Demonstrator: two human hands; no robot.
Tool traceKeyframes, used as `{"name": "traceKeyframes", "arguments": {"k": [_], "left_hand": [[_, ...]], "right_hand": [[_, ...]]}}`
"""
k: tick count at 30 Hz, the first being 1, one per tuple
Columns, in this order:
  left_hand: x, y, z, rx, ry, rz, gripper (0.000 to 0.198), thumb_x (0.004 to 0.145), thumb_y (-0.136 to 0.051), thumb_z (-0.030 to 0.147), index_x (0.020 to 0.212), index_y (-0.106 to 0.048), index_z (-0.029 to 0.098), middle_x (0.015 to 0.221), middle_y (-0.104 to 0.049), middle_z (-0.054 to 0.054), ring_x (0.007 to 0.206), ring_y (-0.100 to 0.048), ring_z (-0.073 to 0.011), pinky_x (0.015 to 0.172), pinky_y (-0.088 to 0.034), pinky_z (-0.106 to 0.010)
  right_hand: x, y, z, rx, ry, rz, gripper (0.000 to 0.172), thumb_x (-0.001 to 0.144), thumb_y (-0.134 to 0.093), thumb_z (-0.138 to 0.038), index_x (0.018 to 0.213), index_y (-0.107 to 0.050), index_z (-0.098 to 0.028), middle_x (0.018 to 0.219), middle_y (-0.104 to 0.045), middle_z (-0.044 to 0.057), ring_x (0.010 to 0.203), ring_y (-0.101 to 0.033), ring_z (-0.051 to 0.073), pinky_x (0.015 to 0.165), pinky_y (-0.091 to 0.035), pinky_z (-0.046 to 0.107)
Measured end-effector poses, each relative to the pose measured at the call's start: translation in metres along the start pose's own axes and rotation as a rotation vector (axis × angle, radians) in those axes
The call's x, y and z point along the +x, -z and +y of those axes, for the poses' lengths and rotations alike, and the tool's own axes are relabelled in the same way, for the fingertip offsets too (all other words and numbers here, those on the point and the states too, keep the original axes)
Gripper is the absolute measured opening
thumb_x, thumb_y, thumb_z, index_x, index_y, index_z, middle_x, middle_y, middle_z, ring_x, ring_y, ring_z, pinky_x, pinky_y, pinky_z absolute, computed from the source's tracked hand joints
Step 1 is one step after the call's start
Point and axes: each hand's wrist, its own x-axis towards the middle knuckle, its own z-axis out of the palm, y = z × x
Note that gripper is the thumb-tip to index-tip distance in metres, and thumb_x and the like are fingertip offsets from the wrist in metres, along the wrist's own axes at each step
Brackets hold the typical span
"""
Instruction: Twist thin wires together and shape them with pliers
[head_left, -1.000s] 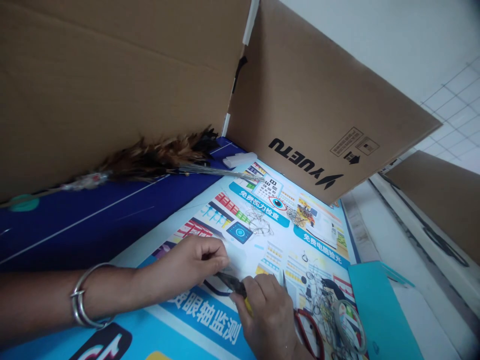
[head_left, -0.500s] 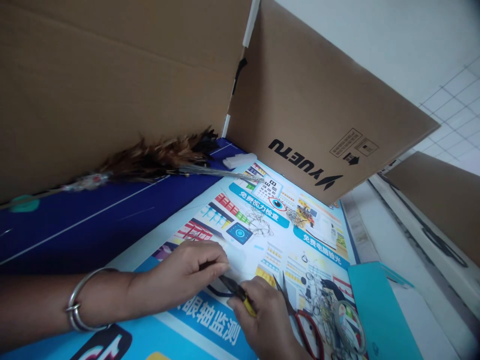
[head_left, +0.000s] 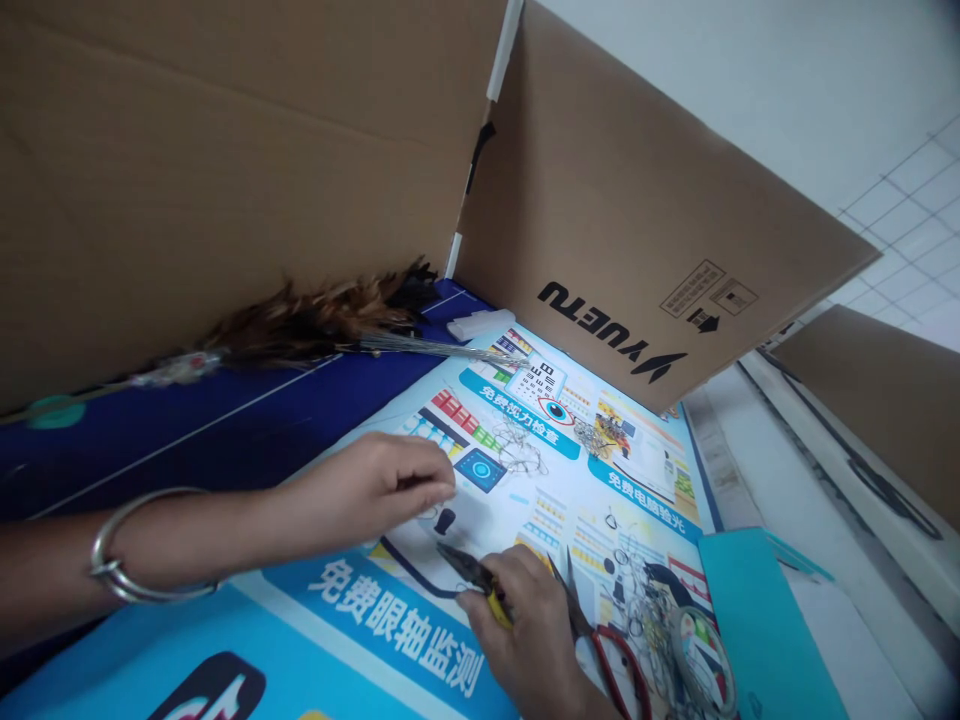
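Note:
My right hand [head_left: 529,625] is wrapped round a pair of pliers [head_left: 480,578] with yellow grips, the dark jaws pointing up and left. My left hand [head_left: 394,485], with a silver bangle on the wrist, has its fingers closed just above and left of the jaws. What they hold, if anything, is hidden. A small dark piece [head_left: 445,521] shows just below the left fingertips; whether it hangs or lies there I cannot tell. Close to the right hand lie scissors [head_left: 619,660] with red handles and a tangle of small metal pieces [head_left: 645,610].
A roll of tape [head_left: 703,660] and a teal box [head_left: 765,610] are on the right. Brown feathers [head_left: 315,315] and a bundle of thin wires [head_left: 442,346] lie along the back. Cardboard panels [head_left: 600,220] stand behind the printed sheet [head_left: 420,640].
My left hand has moved up and away from the plier jaws. A small dark piece now shows below it. My right hand has stayed nearly in place with the pliers.

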Motion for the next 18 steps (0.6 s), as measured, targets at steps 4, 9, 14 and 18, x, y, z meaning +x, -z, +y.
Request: {"name": "traceKeyframes", "arguments": {"k": [4,9,14,18], "left_hand": [[0.016,0.018,-0.032,0.034,0.112,-0.043,0.022,0.085,-0.056,0.032,0.075,-0.070,0.019,0.078,-0.069,-0.001,0.073,-0.062,-0.0162,0.067,-0.042,-0.022],[0.021,0.013,-0.063,0.129,0.248,-0.112,0.017,0.080,-0.057,0.029,0.077,-0.072,0.022,0.065,-0.066,0.003,0.060,-0.056,-0.0149,0.057,-0.035,-0.022],[0.020,0.010,-0.067,0.246,0.148,-0.175,0.016,0.081,-0.057,0.025,0.079,-0.072,0.022,0.082,-0.069,0.000,0.078,-0.060,-0.0171,0.071,-0.039,-0.022],[0.017,0.012,-0.055,0.315,0.117,-0.147,0.023,0.087,-0.052,0.025,0.080,-0.074,0.023,0.087,-0.067,-0.002,0.080,-0.061,-0.0167,0.074,-0.040,-0.023]], "right_hand": [[0.001,0.000,0.003,0.060,-0.042,0.049,0.009,0.086,-0.060,-0.026,0.092,-0.064,-0.019,0.080,-0.062,0.005,0.075,-0.059,0.019,0.066,-0.048,0.028],[0.006,0.003,0.005,0.156,-0.120,0.060,0.009,0.086,-0.061,-0.026,0.089,-0.064,-0.018,0.079,-0.061,0.004,0.071,-0.059,0.017,0.060,-0.046,0.025],[0.007,0.002,0.006,0.185,-0.140,0.056,0.010,0.086,-0.062,-0.028,0.087,-0.064,-0.018,0.079,-0.061,0.004,0.071,-0.059,0.017,0.059,-0.046,0.025],[0.008,0.003,0.006,0.211,-0.162,0.071,0.011,0.085,-0.062,-0.028,0.090,-0.064,-0.018,0.078,-0.061,0.002,0.070,-0.058,0.016,0.061,-0.046,0.025]]}}
